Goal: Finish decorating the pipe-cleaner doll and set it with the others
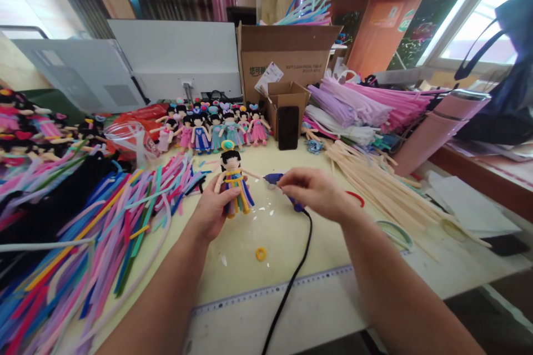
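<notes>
My left hand (212, 208) is closed around a small pipe-cleaner doll (234, 180), held upright above the table. The doll has black hair, a teal and yellow hair piece, and a skirt of yellow, blue and purple strips. To its right, my right hand (312, 191) has its thumb and fingers pinched together; whatever is between them is too small to make out. Partly behind that hand lies a blue glue gun (272, 178) with a black cord (306, 244). A small yellow ring (260, 254) rests on the table in front of the doll.
Finished dolls (216, 130) stand in rows at the back, beside a phone (288, 128) and cardboard box (287, 50). Loose coloured pipe cleaners (137, 205) cover the left; beige ones (375, 183) and a pink bottle (441, 130) occupy the right. A measuring strip (275, 289) runs along the front.
</notes>
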{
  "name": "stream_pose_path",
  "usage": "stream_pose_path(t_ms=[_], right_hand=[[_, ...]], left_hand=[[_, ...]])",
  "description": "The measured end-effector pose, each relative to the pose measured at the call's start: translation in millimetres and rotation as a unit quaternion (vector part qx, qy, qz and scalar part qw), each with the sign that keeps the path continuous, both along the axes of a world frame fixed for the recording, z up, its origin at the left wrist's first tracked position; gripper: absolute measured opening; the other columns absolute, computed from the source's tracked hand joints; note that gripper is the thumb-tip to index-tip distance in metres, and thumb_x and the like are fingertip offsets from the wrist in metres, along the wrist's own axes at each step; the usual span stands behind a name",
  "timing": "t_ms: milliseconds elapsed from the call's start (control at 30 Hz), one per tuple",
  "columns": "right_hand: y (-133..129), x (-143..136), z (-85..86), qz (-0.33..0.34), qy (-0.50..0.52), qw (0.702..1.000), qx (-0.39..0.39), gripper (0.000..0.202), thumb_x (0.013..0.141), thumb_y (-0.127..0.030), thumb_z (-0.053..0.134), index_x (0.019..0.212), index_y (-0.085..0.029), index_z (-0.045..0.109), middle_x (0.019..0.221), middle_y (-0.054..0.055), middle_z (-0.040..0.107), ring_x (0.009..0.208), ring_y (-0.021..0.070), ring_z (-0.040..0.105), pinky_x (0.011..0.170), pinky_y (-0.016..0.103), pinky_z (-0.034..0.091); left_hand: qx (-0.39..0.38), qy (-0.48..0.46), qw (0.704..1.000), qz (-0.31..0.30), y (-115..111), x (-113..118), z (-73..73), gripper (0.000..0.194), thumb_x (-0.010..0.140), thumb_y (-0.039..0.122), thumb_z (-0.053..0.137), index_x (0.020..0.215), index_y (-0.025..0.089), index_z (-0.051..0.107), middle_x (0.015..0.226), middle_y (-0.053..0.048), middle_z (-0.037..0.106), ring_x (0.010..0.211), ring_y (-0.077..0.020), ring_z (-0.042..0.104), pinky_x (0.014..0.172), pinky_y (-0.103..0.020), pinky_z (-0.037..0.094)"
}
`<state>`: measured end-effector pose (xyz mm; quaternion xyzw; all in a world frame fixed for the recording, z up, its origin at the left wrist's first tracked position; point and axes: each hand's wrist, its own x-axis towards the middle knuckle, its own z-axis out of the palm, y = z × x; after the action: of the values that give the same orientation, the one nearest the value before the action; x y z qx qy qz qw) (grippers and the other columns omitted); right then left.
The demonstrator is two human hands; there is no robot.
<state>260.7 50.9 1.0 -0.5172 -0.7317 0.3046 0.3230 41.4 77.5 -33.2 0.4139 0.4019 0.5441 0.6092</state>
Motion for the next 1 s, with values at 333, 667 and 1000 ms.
stream_pose_path(t_ms=[333,667,1000], right_hand=[[39,-6,-33.8,-0.106,-0.063,0.989,-0.086,0.015,0.070,-0.033,0.065,0.077,-0.019,0.066,0.061,-0.001,0.059,0.057,0.0137,0.053,0.053,0.026,0.042],[3,-10,-11.2,-0.058,0.206,0.977,0.011,0.019,0.072,-0.037,0.065,0.081,-0.021,0.058,0.062,-0.004,0.052,0.052,0.0102,0.043,0.047,0.023,0.036],[-14,-33,-7.6,-0.043,0.092,0.991,0.086,0.012,0.075,-0.030,0.064,0.080,-0.020,0.060,0.062,-0.005,0.053,0.056,0.0096,0.044,0.054,0.023,0.036]], left_hand=[[-0.014,-0.019,1.000,0.012,-1,-3,4.0,0.047,0.057,0.016,0.078,0.100,0.017,0.061,0.092,-0.004,0.071,0.083,-0.0204,0.069,0.069,-0.029,0.055],[-0.006,-0.008,1.000,0.004,0,-1,-2.5,0.044,0.059,0.018,0.077,0.099,0.017,0.060,0.093,-0.005,0.070,0.078,-0.0175,0.066,0.067,-0.028,0.054],[0.002,-0.007,1.000,-0.016,-5,5,-0.4,0.046,0.057,0.020,0.078,0.099,0.018,0.060,0.086,-0.002,0.068,0.072,-0.0155,0.064,0.066,-0.026,0.052]])
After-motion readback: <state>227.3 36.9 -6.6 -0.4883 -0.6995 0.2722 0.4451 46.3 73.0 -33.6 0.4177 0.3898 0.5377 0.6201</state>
